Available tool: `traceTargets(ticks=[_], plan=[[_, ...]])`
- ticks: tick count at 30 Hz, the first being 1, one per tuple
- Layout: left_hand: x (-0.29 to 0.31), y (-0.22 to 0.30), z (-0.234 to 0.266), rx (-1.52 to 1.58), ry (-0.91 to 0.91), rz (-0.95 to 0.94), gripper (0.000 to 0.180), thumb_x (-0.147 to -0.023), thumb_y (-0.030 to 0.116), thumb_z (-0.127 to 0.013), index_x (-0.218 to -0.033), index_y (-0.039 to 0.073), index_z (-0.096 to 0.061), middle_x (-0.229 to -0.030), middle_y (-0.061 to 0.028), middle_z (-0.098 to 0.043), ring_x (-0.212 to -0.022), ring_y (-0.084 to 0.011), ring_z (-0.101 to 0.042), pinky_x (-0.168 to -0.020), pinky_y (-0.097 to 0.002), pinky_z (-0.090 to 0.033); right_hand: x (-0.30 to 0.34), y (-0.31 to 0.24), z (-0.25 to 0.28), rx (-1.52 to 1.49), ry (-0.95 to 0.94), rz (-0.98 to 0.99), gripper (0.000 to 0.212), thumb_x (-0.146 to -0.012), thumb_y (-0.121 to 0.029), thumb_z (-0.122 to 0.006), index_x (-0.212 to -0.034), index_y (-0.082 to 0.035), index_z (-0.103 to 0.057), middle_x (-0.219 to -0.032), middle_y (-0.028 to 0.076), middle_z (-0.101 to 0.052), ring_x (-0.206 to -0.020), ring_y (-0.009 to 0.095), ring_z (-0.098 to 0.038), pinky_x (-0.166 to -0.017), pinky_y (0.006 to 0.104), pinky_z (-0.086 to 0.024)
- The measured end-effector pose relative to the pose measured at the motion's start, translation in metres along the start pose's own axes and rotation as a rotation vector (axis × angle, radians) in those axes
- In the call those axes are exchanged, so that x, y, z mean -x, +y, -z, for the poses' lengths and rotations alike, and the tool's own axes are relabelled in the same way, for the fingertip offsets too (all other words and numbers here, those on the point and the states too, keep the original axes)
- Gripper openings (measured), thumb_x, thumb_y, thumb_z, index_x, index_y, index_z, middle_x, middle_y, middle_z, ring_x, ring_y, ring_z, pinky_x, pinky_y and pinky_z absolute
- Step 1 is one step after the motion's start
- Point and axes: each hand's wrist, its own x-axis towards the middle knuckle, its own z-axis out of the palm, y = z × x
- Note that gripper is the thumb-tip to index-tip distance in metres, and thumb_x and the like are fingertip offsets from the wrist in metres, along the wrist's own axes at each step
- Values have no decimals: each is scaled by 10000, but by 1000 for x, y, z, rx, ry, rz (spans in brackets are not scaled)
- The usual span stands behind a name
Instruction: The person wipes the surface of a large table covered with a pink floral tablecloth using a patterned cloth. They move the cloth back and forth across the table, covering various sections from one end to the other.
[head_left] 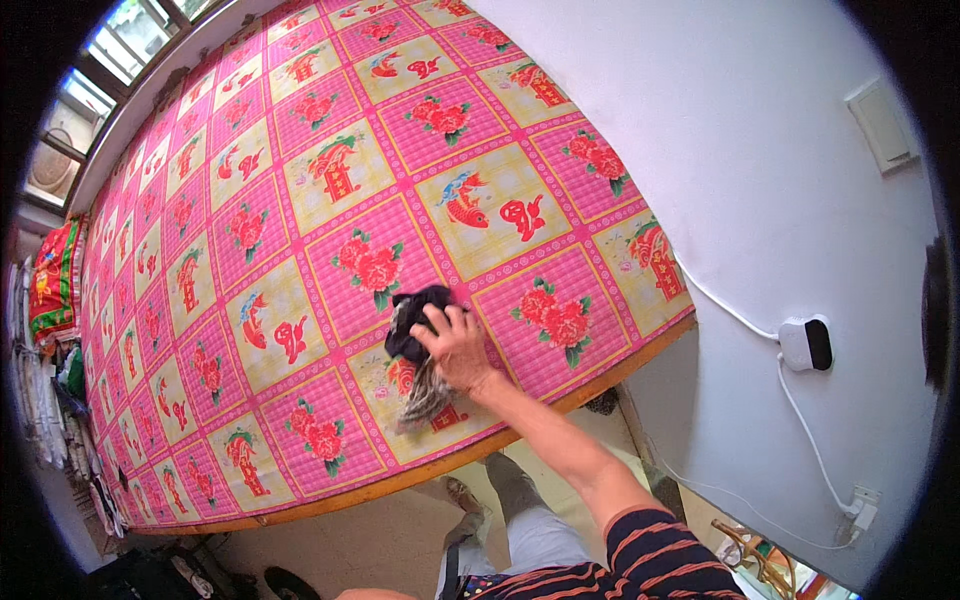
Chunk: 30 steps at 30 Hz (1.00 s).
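Near the front edge of the printed cover (440, 120), a dark cloth (408, 318) sits bunched up, soft and crumpled: black folds up top, a greyish, mottled tail (428, 397) blurring out towards six o'clock, and whether that's one piece, I can't tell. Now look at the right hand (455, 350)! Fingers half curled, slightly apart, they're grasping the black folds from above, knuckles bent, palm over the wad. As for the left hand, it's out of view, so its fingers can't be told. Underneath, smooth pink and yellow squares with red flowers and fish run off towards eleven o'clock. At six, a thin wooden edge (375, 489); between four and five, the bare forearm (560, 435) reaches in from a striped sleeve (660, 555). Grey trousers (535, 530) at five. Out at three, a rounded white plastic box (797, 343) with a cord; at nine, a red-and-green fabric bundle (55, 280); at ten, a barred window (115, 65).
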Motion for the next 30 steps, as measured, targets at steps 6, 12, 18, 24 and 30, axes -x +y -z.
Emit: traceTargets(ticks=[6,12,18,24,30], plan=[[-34,-1,-8,155,98,158,664,-1060,340,-250,-1411,-164,-502,-1448,-421,-463,-1373,-500,-476,-1203,-513,-304,-79,165,27,329,135,-96,259,-872,-174,-607,-1121,-211,-667,-1220,95,-593,-1026,338,-603,-833,502,-521],[-75,-11,-76,365,632,-302,551,-1091,208,-212,-1469,-126,-433,-1432,-383,-507,-1371,-431,-517,-1169,-459,-378,-45,319,90,720,109,-454,375,-900,-173,-620,-1265,-258,-621,-1227,61,-586,-994,319,-628,-796,486,-562],[-7,-8,-21,-49,453,224,450,-1108,173,-272,-1413,-89,-473,-1320,-337,-591,-1262,-364,-598,-1047,-434,-481,60,295,143,514,-20,-719,759,-776,-69,-833,-1451,-182,-505,-1515,123,-460,-1306,393,-501,-1047,550,-463],[-2,-15,21,-151,203,541,391,-1110,207,-329,-1322,-66,-513,-1248,-283,-622,-1186,-311,-618,-994,-409,-497,163,233,156,401,31,-670,806,-658,21,-797,-1404,-150,-544,-1509,147,-458,-1265,407,-494,-1087,507,-440],[-12,-46,50,-167,-194,824,349,-1111,240,-385,-1231,-42,-552,-1177,-228,-653,-1110,-258,-639,-941,-383,-514,193,252,171,395,77,-766,780,-662,-3,-803,-1389,-133,-552,-1446,153,-504,-1250,422,-512,-1080,509,-442]])
